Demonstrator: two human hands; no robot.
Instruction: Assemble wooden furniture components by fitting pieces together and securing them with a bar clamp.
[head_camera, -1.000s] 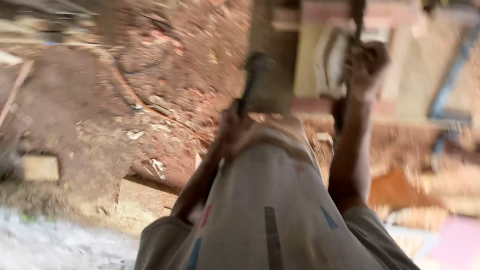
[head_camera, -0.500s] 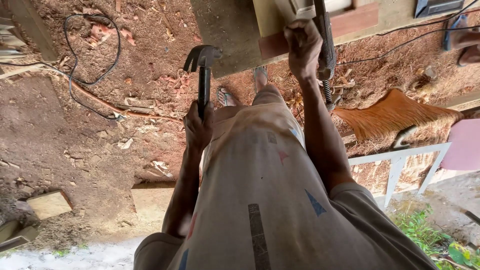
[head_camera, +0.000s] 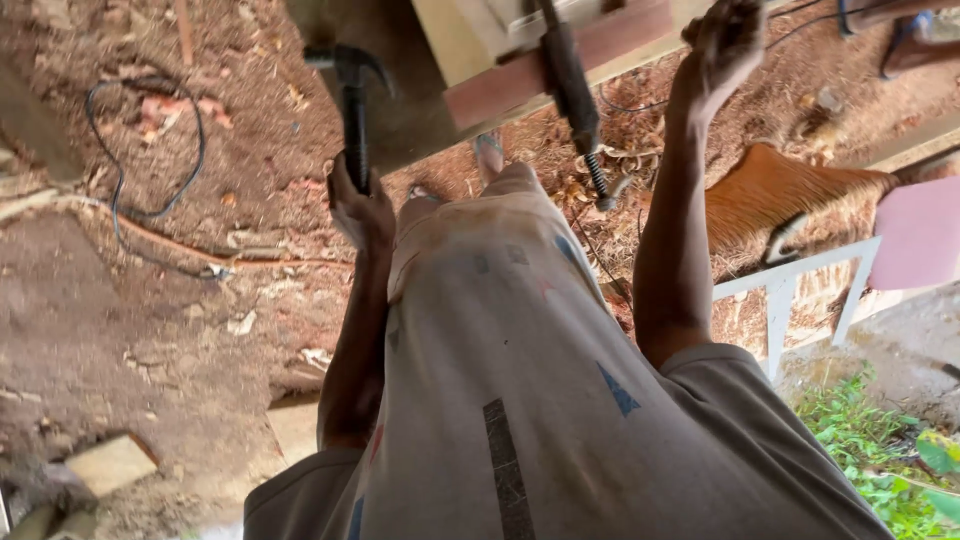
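Note:
My left hand (head_camera: 358, 205) is closed around the black handle of a claw hammer (head_camera: 350, 90), whose head points up toward the underside edge of a workbench (head_camera: 400, 110). My right hand (head_camera: 722, 45) is raised at the bench's right edge with fingers loosely curled and nothing in it. It is to the right of a black bar clamp (head_camera: 572, 90) with a threaded screw. The clamp pinches a reddish wooden strip (head_camera: 620, 30) against pale boards (head_camera: 465, 35). My pale shirt (head_camera: 520, 400) fills the lower middle, and my foot (head_camera: 490, 155) shows beyond it.
A dark cable (head_camera: 130, 160) loops over the red-brown earth at left. Pale stone blocks (head_camera: 110, 465) lie at lower left. At right are an orange-brown ribbed heap (head_camera: 790, 190), a white frame (head_camera: 790, 290), a pink panel (head_camera: 920, 235) and green plants (head_camera: 880, 460).
My right hand has come off the clamp and moved to the right along the bench edge. The hammer in my left hand has stayed upright. The view has shifted.

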